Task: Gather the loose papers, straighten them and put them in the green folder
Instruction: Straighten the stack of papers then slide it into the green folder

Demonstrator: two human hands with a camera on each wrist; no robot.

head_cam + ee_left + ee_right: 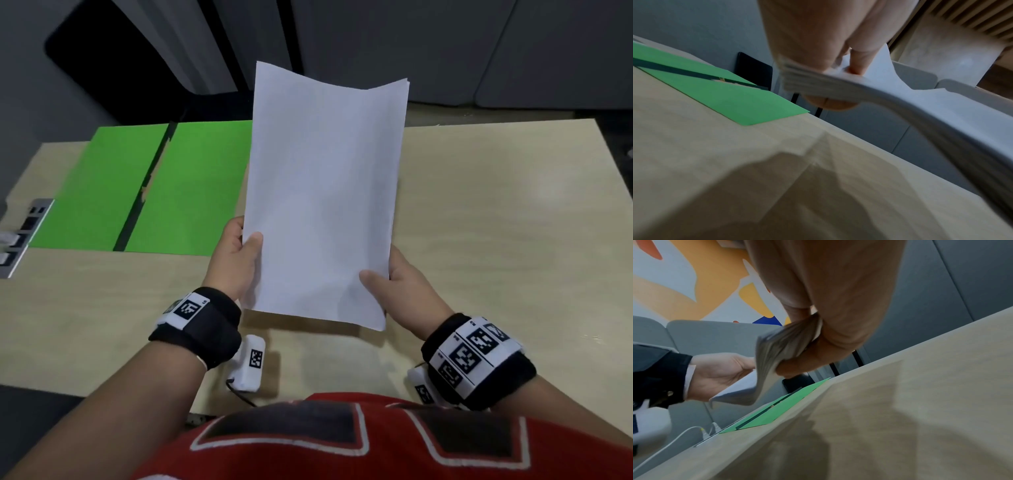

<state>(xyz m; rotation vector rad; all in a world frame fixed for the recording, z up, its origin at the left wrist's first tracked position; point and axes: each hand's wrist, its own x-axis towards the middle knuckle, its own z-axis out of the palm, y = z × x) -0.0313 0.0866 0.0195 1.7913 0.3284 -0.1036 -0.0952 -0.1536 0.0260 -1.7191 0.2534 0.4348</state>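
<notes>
A stack of white papers [325, 192] is held up above the table, its sheets roughly aligned. My left hand [239, 260] grips its lower left edge, thumb on top. My right hand [394, 284] grips the lower right edge the same way. The left wrist view shows the papers [838, 86] pinched between thumb and fingers, bowing downward. In the right wrist view the papers [774, 353] sag between both hands. The green folder [154, 192] lies open and flat at the table's far left, also seen as the green folder [735, 100] and the green folder [777, 410].
The light wooden table [496, 222] stretches bare to the right of the papers. A power strip [24, 236] with plugs sits in the left edge. A dark chair [113, 51] and grey cabinets stand beyond the table.
</notes>
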